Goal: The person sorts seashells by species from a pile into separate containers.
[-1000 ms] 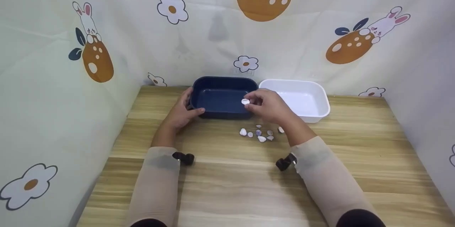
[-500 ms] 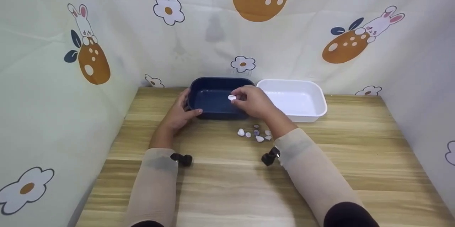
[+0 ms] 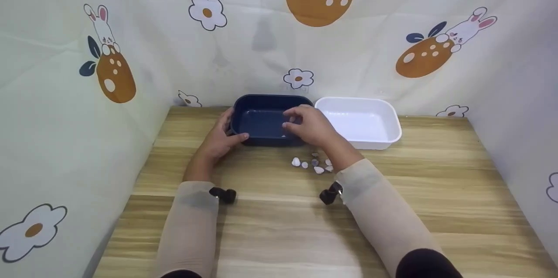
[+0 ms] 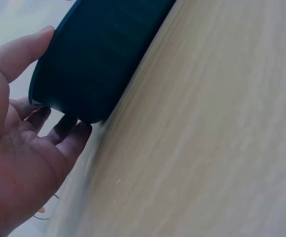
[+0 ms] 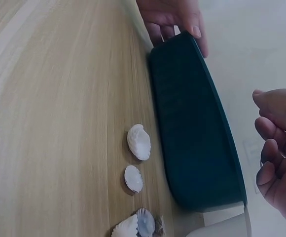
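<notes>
A dark blue bin [image 3: 266, 142] stands on the wooden table at the back wall. My left hand [image 3: 221, 138] grips its left end, thumb on the rim and fingers against the outer side. Over the bin's right part hovers my right hand [image 3: 311, 124], fingers loosely bent, thumb and fingertips apart, with nothing held. A small white spot, probably a seashell [image 3: 283, 135], shows inside the bin near the front wall; it is too small to tell surely. In front of the bin lie several seashells, among them a white ridged shell [image 5: 139, 142] and a smaller one [image 5: 133, 179].
A white bin [image 3: 386, 144] stands directly right of the dark blue one. Part of the shell group is hidden behind the right wrist in the head view. A printed cloth [image 3: 244, 51] hangs behind and at the sides of the wooden table [image 3: 274, 225].
My right hand has moved left over the dark blue bin and let go of the white seashell it was pinching. My left hand has kept its grip on the bin.
</notes>
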Demonstrator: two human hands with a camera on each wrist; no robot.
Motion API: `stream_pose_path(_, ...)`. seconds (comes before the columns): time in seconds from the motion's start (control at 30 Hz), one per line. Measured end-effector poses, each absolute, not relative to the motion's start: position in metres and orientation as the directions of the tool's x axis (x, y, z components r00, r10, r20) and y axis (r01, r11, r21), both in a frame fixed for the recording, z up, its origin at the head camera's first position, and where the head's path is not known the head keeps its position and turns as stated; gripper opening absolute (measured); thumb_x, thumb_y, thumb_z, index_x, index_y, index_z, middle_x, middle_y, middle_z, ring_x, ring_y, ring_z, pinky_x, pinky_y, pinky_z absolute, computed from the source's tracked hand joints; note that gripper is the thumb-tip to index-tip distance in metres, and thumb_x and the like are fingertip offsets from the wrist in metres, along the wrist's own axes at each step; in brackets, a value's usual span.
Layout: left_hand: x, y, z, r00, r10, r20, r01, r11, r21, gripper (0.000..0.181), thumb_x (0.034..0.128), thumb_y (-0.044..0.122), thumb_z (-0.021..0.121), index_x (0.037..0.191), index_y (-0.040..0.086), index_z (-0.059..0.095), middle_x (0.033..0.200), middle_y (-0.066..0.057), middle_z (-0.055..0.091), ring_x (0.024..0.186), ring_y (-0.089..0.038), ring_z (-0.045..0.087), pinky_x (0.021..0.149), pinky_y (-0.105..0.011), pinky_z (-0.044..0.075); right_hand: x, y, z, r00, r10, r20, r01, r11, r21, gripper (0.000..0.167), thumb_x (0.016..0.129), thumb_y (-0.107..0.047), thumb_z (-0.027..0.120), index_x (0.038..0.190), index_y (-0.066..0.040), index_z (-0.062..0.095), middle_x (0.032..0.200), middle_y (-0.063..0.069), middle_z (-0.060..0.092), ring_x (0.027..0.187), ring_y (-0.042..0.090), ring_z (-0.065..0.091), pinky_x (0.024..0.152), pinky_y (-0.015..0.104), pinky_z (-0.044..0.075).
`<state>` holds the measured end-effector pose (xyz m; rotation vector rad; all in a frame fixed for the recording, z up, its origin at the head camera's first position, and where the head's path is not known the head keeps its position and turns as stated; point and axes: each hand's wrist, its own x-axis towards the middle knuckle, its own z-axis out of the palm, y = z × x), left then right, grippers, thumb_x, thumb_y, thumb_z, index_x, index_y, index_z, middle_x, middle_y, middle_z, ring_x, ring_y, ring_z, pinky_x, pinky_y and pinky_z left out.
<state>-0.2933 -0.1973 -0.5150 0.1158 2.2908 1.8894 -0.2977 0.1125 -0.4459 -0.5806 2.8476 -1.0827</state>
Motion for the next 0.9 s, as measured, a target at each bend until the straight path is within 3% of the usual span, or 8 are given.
stream_pose_path(0.37,-0.293,-0.197,-0.514,-0.983,0.157,-0.098,-0.065,0.204,0.977,0.107,0.0902,0.018,0.087,0.173,0.025,0.019,0.179,-0.008,0.025,0.167,-0.03,0.02,0.137,-0.045,0.02,-0.273,0.144,-0.451,-0.946,-0.308,0.098,-0.289,0.671,-0.683,0.035,0.098,-0.028,0.078,0.129,-0.011,0.077,0.104,0.004,0.071,0.093,0.021,0.063,0.085,0.036,0.053)
stream_pose_path(0.9,-0.292,-0.196,-0.513,-0.984,0.155,-0.089,-0.053,0.218,0.974,0.107,0.09,0.021,0.087,0.173,0.025,0.02,0.179,-0.008,0.026,0.168,-0.03,0.019,0.138,-0.046,0.017,-0.237,0.206,-0.461,-0.947,-0.29,0.138,-0.308,0.703,-0.641,0.031,0.096,-0.022,0.08,0.124,-0.008,0.079,0.1,0.004,0.076,0.085,0.015,0.064,0.079,0.028,0.052)
